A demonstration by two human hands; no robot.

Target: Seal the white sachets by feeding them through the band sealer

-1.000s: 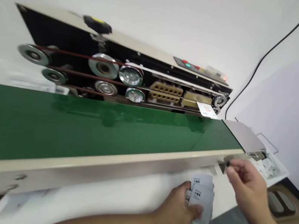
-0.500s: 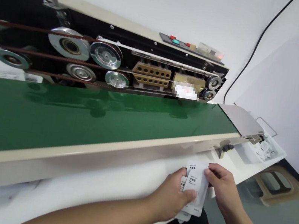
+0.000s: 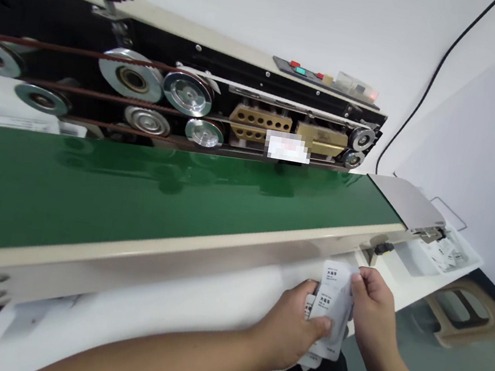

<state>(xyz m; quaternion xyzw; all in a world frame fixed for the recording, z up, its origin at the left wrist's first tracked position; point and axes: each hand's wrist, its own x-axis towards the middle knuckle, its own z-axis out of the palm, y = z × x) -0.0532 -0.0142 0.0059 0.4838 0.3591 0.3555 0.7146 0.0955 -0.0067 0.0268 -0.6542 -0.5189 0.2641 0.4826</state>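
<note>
In the head view, my left hand [image 3: 293, 326] holds several flat white sachets [image 3: 329, 323] printed with dark characters, its thumb pressed across the front one. They overlap like a fan, and the lower ends jut out beneath. My right hand [image 3: 375, 302] pinches the upper right edge of a sachet [image 3: 337, 275] that sticks up behind the front one. Both hands are low in front of the band sealer, by the near edge of its green conveyor belt [image 3: 206, 204]. A blurred-out white packet [image 3: 285, 146] stands at the sealer's brass blocks.
Metal pulleys [image 3: 187, 93] and red-brown drive belts line the sealer. Buttons [image 3: 301, 70] sit on its top. To the right, a white plastic bin [image 3: 465, 259] contains sachets, and a tan stool [image 3: 468, 311] stands on the floor. A black cable [image 3: 426, 95] runs along the wall.
The packet at the sealer has moved left along the brass blocks. In my hands, the rear sachet is raised further above the front one. The view has shifted slightly.
</note>
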